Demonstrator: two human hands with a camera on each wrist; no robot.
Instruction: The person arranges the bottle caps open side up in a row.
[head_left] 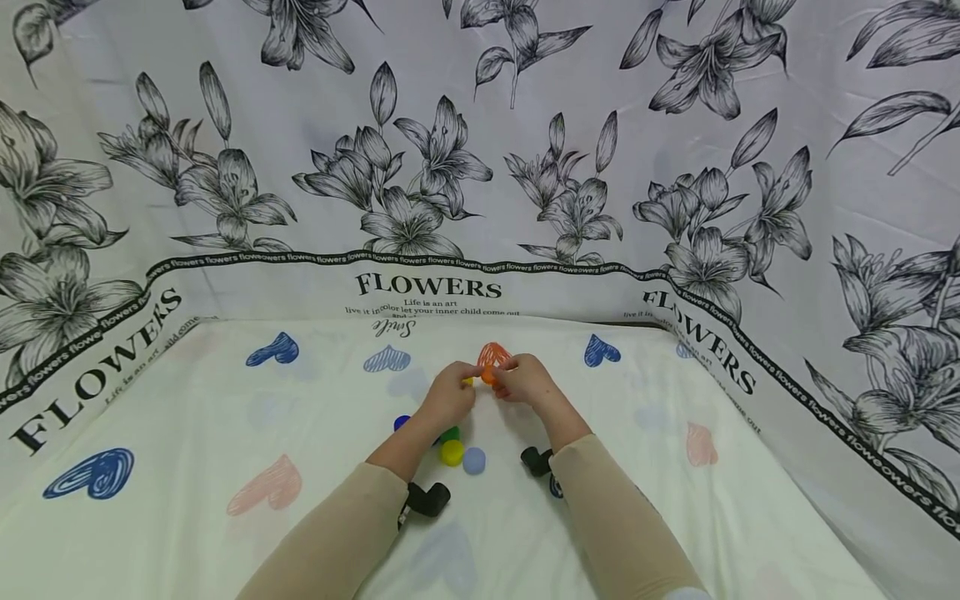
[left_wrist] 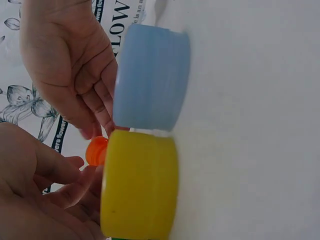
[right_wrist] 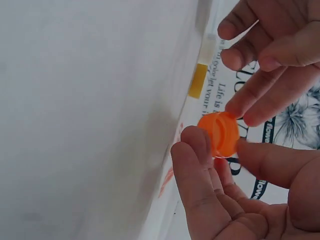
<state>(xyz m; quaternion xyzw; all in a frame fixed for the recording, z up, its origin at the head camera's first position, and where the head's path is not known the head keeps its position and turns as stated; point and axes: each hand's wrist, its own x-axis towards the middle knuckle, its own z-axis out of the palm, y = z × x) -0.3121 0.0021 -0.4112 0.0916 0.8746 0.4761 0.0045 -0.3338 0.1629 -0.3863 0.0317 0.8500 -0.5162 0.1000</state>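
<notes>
See an orange cap [head_left: 489, 375] between both hands, over the red heart [head_left: 493, 352] printed on the cloth of the counter [head_left: 165, 533], and apparently raised just clear of that cloth

Pinched in the grip of the right hand [head_left: 525, 383], narrowed around the orange cap from thumb to fingers, probably for fine control of so small and round a thing, and turned with a ringed face in plain sight of the right wrist view

Find the left hand [head_left: 452, 392] brought close from the opposite side, with a loose, wide grip and a fingertip at or very near the rim, likely for steadying or guiding rather than for carrying; cannot tell about any pressure there

Notice nearer the body a yellow cap [head_left: 452, 452] and a light blue cap [head_left: 474, 461], set side by side, with a green cap [head_left: 450, 434] partly hidden behind the yellow and a blue cap [head_left: 402, 422] partly covered by the left forearm; perhaps grouped this way for an easy reach and a free working space ahead

Spot also a second yellow piece [right_wrist: 198, 80] on the counter past the left fingers, perhaps set apart from the cluster on purpose
</notes>
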